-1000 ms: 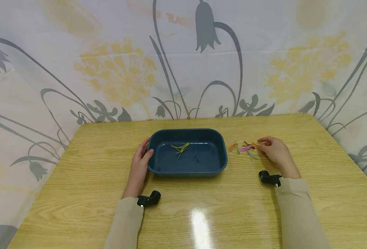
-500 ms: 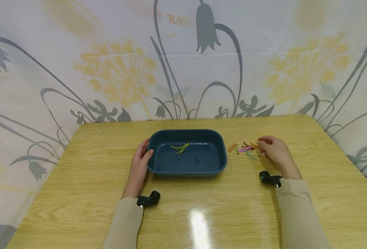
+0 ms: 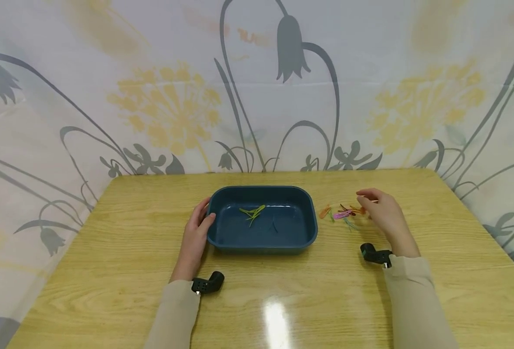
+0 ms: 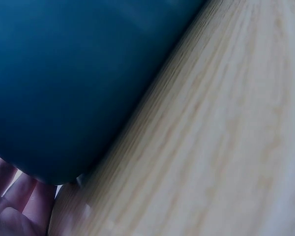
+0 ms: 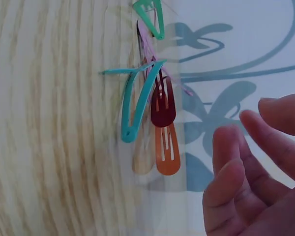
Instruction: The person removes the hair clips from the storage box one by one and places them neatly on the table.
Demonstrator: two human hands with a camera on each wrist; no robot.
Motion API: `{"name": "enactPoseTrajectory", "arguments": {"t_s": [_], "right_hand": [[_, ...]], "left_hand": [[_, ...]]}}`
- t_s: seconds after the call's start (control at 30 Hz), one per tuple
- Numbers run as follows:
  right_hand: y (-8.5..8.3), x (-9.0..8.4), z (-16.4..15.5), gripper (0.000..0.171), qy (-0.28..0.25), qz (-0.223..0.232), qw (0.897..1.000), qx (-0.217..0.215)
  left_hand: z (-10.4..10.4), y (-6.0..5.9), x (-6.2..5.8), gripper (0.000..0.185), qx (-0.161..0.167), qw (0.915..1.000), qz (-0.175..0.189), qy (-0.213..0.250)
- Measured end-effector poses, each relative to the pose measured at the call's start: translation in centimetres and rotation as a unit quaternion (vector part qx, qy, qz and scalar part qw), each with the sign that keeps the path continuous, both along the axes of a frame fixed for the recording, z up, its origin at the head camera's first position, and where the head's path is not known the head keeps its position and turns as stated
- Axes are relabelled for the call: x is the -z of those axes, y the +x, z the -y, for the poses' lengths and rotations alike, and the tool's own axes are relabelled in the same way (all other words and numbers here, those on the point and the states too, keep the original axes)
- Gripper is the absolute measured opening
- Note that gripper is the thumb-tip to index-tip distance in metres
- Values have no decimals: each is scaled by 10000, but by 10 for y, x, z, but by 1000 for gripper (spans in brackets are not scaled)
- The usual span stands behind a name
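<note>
My left hand [image 3: 196,227] grips the left end of a dark blue rectangular tub [image 3: 261,251], thumb over its rim and fingers along the outer wall. In the left wrist view, the tub's wall [image 4: 73,88] fills the upper left. Yellow-green snap hair clips [image 3: 254,211] and a thin dark clip [image 3: 275,224] lie inside. My right hand [image 3: 383,213] hovers just right of a small pile of hair clips. Its fingers are loosely bent, with nothing visible between them. The pile includes a teal clip [image 5: 140,101], a dark red clip [image 5: 163,105], an orange clip [image 5: 167,152] and a pink clip [image 3: 342,214].
The wooden table [image 3: 239,310] carries the tub and the pile, with a bright light reflection near its front. A flower-patterned cloth [image 3: 257,97] hangs behind it. Another orange clip [image 3: 324,212] lies close to the tub's right wall.
The right hand has lifted slightly from the orange clip at the pile's right side, and its fingertips have parted. The left hand stays on the tub. The head view has tilted up a little.
</note>
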State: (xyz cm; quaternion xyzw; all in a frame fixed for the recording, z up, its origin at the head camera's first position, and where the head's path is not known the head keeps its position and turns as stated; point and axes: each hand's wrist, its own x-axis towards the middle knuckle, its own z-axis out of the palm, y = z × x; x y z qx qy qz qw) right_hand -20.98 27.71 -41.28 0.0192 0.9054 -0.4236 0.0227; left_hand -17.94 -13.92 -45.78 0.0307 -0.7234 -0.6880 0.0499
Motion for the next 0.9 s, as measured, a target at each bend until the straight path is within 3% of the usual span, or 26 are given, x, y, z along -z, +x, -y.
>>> {"name": "enactPoseTrajectory", "arguments": {"t_s": [0.3, 0.77, 0.9], "right_hand": [[-3, -7, 12, 43, 10, -431, 9987, -274], [-2, -19, 41, 37, -16, -630, 9941, -887], [-2, -22, 53, 37, -353, -583, 9933, -931]], "left_hand": [[0, 0, -2, 45, -35, 10000, 16, -59], [0, 0, -3, 45, -6, 10000, 55, -45], [1, 1, -3, 45, -3, 10000, 51, -26]]}}
